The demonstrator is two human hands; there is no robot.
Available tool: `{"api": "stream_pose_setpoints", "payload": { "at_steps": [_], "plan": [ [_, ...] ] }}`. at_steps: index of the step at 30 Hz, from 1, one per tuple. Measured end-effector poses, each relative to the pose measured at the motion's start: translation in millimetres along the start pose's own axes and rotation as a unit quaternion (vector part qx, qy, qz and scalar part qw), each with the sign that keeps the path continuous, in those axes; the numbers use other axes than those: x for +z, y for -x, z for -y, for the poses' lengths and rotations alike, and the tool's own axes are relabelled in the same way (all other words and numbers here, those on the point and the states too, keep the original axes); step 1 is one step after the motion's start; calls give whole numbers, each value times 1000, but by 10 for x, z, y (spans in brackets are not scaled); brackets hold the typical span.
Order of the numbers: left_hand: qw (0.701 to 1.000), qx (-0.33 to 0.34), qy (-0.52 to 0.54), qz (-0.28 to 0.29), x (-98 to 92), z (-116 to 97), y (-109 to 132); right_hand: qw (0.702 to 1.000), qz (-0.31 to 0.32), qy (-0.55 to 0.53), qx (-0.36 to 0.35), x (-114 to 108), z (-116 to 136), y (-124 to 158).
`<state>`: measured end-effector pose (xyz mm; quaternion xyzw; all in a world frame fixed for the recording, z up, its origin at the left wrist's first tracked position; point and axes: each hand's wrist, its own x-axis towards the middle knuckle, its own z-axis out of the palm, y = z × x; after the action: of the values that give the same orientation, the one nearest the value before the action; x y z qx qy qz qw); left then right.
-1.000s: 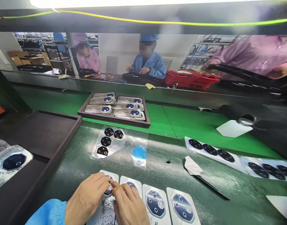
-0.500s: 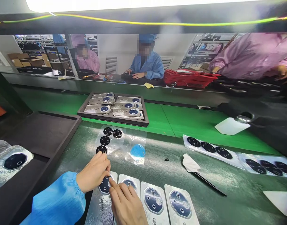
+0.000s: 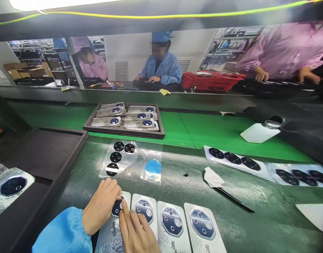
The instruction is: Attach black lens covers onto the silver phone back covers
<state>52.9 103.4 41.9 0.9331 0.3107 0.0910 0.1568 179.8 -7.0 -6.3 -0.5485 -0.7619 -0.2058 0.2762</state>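
Left hand (image 3: 101,206) has dropped, pinching the black lens film (image 3: 116,207) with right hand (image 3: 135,228) (long axis seemingly forward)

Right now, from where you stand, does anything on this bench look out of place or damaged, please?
Only the leftmost card stands out: a black octagonal cover sits on it between the left hand and right hand, while the three cards beside it show paler blue panels. Nothing else looks spilled or broken.
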Motion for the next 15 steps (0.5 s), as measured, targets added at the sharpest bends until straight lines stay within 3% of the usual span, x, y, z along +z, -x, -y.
{"api": "stream_pose_setpoints", "payload": {
  "at_steps": [15],
  "plan": [
    [999,9,25,-46,-21,35,66,1000,11,-12,6,-7,-20,8]
  ]
}}
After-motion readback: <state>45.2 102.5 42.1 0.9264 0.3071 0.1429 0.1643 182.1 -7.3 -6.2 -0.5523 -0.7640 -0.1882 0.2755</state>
